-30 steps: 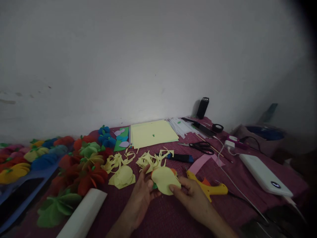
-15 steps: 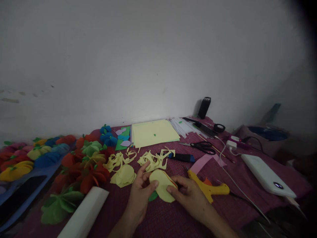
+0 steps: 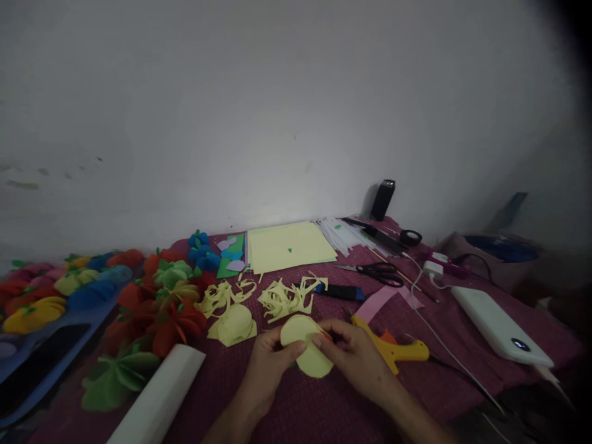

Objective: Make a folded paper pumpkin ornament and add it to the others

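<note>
Between my hands is a pale yellow paper cutout (image 3: 309, 354) with rounded ends, and an orange-red edge shows behind it. My left hand (image 3: 272, 361) pinches its left side, thumb on the front face. At its upper right, my right hand (image 3: 352, 350) grips the edge between thumb and fingers. A stack of pale yellow cut pieces (image 3: 232, 325) lies left of my hands. Curly yellow paper scraps (image 3: 284, 299) are just beyond the held cutout. Close to my right hand rests a yellow glue gun (image 3: 393, 350).
Colourful paper flowers (image 3: 171, 324) crowd the left, beside a white roll (image 3: 160, 394). Yellow sheets (image 3: 289, 246) lie at the back. On the right are scissors (image 3: 382, 272), a utility knife (image 3: 340, 292), a white power bank (image 3: 502, 327) with cables, and a black can (image 3: 383, 200).
My left fingers have closed in behind the cutout, and its thumb has moved right across the face. The green piece below is now almost hidden. Both hands stay on the cutout.
</note>
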Tool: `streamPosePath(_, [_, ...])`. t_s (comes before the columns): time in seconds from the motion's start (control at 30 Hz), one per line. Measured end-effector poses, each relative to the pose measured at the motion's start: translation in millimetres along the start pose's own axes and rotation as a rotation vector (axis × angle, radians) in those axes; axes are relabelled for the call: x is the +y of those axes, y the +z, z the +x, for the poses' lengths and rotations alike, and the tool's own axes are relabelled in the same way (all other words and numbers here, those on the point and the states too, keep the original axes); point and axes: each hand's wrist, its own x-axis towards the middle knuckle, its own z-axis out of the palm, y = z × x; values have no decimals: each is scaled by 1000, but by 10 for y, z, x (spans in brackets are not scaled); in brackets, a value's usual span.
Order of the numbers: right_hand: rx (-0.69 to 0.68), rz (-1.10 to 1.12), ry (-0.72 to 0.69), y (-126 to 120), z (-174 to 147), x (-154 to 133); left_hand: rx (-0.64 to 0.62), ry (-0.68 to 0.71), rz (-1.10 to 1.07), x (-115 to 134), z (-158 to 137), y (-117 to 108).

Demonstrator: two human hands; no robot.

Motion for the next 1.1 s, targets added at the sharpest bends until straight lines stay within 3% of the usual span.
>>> streamPosePath(0.13, [41, -16, 11, 21, 40, 32, 55, 16, 45, 3, 0, 20])
streamPosePath(0.33, [25, 14, 22, 15, 49, -14, 22, -4, 6, 14, -2, 17])
streamPosePath(0.43, [-22, 52, 11, 12, 27, -70, 83, 6, -35, 14, 3, 4])
streamPosePath(0.53, [13, 32, 22, 15, 0, -61, 119, 30, -93, 11, 1, -2])
streamPosePath(0.77, [60, -17, 27, -4, -17, -57, 7, -13, -286, 45, -67, 17])
streamPosePath(0.93, [12, -17, -3, 6, -41, -106, -44, 19, -199, 49, -86, 30])
streamPosePath(1.1, [7, -91, -26, 12, -32, -66, 31, 25, -127, 16, -65, 30])
